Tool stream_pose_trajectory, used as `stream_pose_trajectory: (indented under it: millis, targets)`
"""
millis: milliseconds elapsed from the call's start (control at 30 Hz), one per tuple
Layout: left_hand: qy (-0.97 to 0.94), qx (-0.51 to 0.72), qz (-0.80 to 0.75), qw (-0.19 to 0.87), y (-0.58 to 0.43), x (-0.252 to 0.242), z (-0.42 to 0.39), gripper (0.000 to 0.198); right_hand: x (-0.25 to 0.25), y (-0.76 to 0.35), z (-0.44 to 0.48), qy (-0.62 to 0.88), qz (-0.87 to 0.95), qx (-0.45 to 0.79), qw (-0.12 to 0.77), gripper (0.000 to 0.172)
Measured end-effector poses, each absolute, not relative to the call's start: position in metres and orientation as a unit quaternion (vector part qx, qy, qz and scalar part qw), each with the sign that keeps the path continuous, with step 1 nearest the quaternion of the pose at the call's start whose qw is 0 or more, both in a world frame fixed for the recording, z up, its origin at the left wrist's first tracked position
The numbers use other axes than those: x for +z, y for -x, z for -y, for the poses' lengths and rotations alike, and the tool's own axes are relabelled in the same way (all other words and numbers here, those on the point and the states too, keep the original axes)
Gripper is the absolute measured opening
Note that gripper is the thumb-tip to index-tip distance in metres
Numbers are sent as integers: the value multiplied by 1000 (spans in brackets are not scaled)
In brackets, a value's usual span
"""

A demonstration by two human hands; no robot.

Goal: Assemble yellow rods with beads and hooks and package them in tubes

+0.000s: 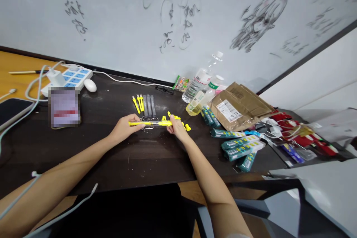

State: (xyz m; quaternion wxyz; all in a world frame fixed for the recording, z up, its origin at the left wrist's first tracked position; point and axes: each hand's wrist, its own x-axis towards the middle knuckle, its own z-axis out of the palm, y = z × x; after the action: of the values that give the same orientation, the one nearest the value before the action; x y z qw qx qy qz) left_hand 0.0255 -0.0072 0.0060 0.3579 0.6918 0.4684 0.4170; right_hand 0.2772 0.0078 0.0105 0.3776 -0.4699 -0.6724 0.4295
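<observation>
Both hands hold one slim yellow tool with a clear middle section (pixel 153 123), level above the dark table. My left hand (pixel 124 130) pinches its yellow left end, and my right hand (pixel 176 127) grips the yellow right end. Just behind them lie several yellow sticks (pixel 140 103) with metal tips, beside dark translucent tubes (pixel 150 106). Thin metal hooks (pixel 148 129) lie on the table under the tool. Small yellow caps (pixel 187 127) are scattered around my right hand, which partly hides some of them.
On the left are a power strip (pixel 76 77), a white mouse (pixel 90 85), a phone (pixel 12 111) and cables. Bottles (pixel 196 83), a cardboard parcel (pixel 240 106) and several green boxes (pixel 241 147) stand or lie to the right. A whiteboard (pixel 119 26) rises behind.
</observation>
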Motion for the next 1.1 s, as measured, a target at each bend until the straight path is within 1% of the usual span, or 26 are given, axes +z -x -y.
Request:
stream_pose_trajectory:
  millis: [100,233,300,433,567,667,833,1033,1100]
  targets:
    - [-685,423,-467,366,-26,7,7,30,12,-280,-9,465,660,436,397,63]
    - [-668,436,-471,376,-26,9,7,30,14,-284,-10,429,633,473,439,36]
    - [-660,445,-476,374,-25,8,5,30,16,-285,-10,412,627,481,453,28]
    - [-657,452,-479,366,-23,4,2,31,20,-285,-8,397,632,475,466,24]
    - [-664,445,-475,368,-23,4,2,30,20,-285,-7,400,646,473,447,22]
    - [-671,435,-473,370,-25,8,5,29,20,-285,-7,411,650,477,425,25]
    - [-679,426,-470,370,-27,14,10,28,18,-285,-7,431,654,472,404,34]
    - [-686,417,-468,369,-26,10,9,28,16,-282,-6,460,679,422,387,60]
    - [-691,413,-468,365,-26,8,8,28,17,-281,-7,458,686,411,388,63]
